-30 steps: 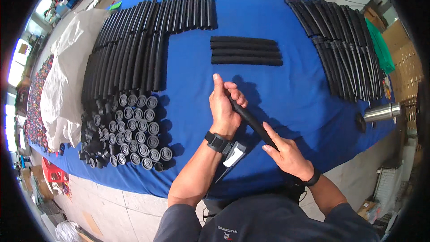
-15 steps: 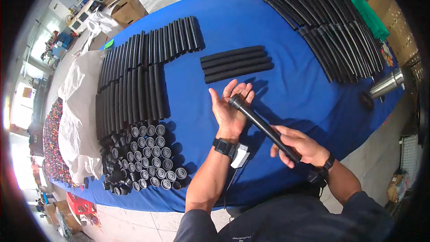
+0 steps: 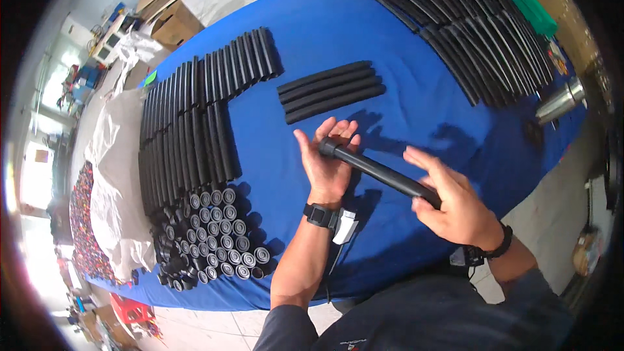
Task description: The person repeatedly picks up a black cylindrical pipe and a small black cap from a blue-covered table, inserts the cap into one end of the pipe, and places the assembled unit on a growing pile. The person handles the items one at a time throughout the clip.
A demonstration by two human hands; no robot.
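The row of four matt black tubes point(image 3: 333, 94), laid side by side on the blue cloth point(image 3: 312, 32), is taken as the reference. Farthest left of the row, a heap of small multicoloured pieces point(image 3: 84, 214) is observed, partly covered by a crumpled white plastic sheet point(image 3: 117, 182). Next, nearer to the row, a stock of black tubes point(image 3: 188, 146) is laid in two banks; round black caps point(image 3: 225, 226) are grouped on the near side of that stock, left of and nearer the person than the row. Just on the near side of the row, the left hand point(image 3: 327, 179) is held palm up, fingers parted and slightly curled — not closed on anything. Across its fingers the collared end of a single black tube point(image 3: 383, 171) is rested; this tube is slanted down and rightward, away from the row. Its other end is met by the right hand point(image 3: 458, 211), thumb and straightened fingers apart on either side — whether it is gripped cannot be told. Well right of the row, a second stock of black tubes point(image 3: 481, 45) is laid, with a green sheet point(image 3: 523, 3) beyond and a shiny metal cylinder point(image 3: 562, 102) nearer the person.
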